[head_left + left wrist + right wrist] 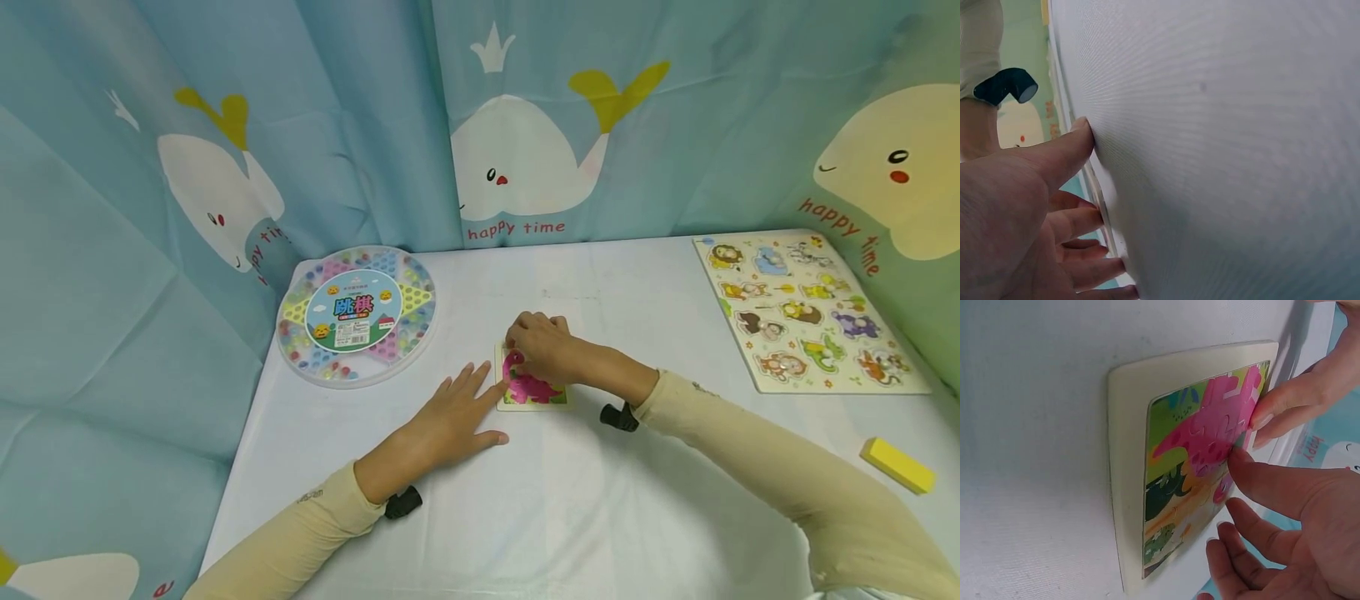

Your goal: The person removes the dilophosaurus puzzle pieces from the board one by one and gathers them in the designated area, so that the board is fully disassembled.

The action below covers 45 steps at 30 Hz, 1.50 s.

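Observation:
A small jigsaw puzzle point(1210, 431) with a cream frame shows a pink dinosaur on a green ground; it lies flat on the white-covered table. My right hand point(543, 346) is over its upper part, fingers bent and thumb tip on the picture near the dinosaur's neck. The right wrist view shows a gap between that thumb and the index finger, and I cannot tell whether they hold a piece. My left hand point(446, 421) rests with fingers spread at the puzzle's left side, a fingertip at its edge. The thumb point(1063, 153) of this hand touches the tablecloth.
A round Chinese checkers set point(408, 346) with coloured marbles lies at the back left. At the back right is an animal peg-puzzle board point(765, 321). A yellow block point(897, 465) sits near the right side. A blue whale-print curtain point(390, 125) hangs behind the table.

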Each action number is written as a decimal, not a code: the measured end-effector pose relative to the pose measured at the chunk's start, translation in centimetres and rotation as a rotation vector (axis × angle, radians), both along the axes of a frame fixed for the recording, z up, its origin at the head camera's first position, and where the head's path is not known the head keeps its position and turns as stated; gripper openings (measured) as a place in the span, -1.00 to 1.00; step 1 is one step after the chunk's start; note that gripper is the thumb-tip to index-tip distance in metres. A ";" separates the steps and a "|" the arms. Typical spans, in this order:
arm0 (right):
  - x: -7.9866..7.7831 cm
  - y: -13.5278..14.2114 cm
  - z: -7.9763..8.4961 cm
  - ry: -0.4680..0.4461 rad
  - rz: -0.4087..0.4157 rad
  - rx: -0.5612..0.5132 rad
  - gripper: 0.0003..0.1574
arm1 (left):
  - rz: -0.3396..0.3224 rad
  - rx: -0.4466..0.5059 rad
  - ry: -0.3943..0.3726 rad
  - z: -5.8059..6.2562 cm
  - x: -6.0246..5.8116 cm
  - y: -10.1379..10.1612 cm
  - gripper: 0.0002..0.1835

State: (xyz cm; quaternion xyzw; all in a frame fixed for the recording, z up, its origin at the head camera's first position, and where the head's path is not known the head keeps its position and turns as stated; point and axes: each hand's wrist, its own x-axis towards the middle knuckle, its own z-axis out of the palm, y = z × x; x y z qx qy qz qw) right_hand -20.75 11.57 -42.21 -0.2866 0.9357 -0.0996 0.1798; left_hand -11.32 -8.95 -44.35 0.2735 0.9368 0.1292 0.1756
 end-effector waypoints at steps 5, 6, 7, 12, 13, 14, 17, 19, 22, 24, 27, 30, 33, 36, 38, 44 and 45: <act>0.0 0.1 0.1 -0.016 -0.013 -0.010 -0.51 | -0.003 -0.005 0.005 0.1 0.0 0.1 -0.17; 0.0 0.1 0.1 -0.019 -0.017 -0.013 -0.51 | -0.004 -0.006 0.006 0.1 0.0 0.1 -0.17; 0.0 0.2 0.1 -0.019 -0.018 -0.014 -0.51 | -0.005 -0.007 0.007 0.1 0.0 0.1 -0.17; 0.1 0.1 0.2 -0.019 -0.022 -0.002 -0.52 | -0.010 -0.003 0.015 0.1 0.0 0.1 -0.17; 0.1 0.1 0.2 -0.019 -0.022 0.001 -0.52 | -0.010 -0.002 0.014 0.1 0.0 0.1 -0.17; 0.1 0.1 0.2 -0.019 -0.021 0.003 -0.52 | -0.010 -0.001 0.013 0.1 0.0 0.1 -0.17; 0.1 0.1 0.1 -0.021 -0.024 0.001 -0.51 | -0.006 0.003 0.009 0.0 0.0 0.0 -0.17; 0.0 0.1 0.1 -0.019 -0.025 -0.005 -0.51 | -0.004 0.004 0.004 0.0 -0.1 0.0 -0.17; -0.1 0.2 0.0 -0.004 -0.022 -0.019 -0.50 | -0.006 0.008 0.010 0.1 0.0 0.0 -0.17; -0.2 0.4 -0.1 0.008 -0.010 -0.060 -0.57 | -0.006 0.015 0.011 0.1 0.0 0.0 -0.17; -0.4 0.9 -0.1 0.017 0.038 -0.184 -0.75 | -0.006 0.028 0.007 0.1 0.0 0.0 -0.17; -0.8 1.7 0.1 -0.021 0.086 -0.331 -0.90 | -0.003 0.036 -0.004 0.1 0.1 -0.1 -0.17; -1.3 2.8 0.6 -0.073 0.093 -0.407 -0.91 | 0.000 0.033 -0.009 0.1 0.0 0.0 -0.16; -1.9 4.6 1.3 -0.099 0.061 -0.428 -0.87 | 0.004 0.027 -0.015 0.0 0.0 0.0 -0.16; -2.3 6.1 1.7 -0.105 0.033 -0.428 -0.83 | 0.007 0.026 -0.020 -0.1 0.0 0.1 -0.15; -3.4 11.1 2.5 -0.131 -0.020 -0.401 -0.78 | 0.012 0.028 -0.020 -0.1 0.1 0.0 -0.15; -3.6 11.9 2.5 -0.140 -0.033 -0.393 -0.78 | 0.011 0.028 -0.018 -0.1 0.1 0.0 -0.15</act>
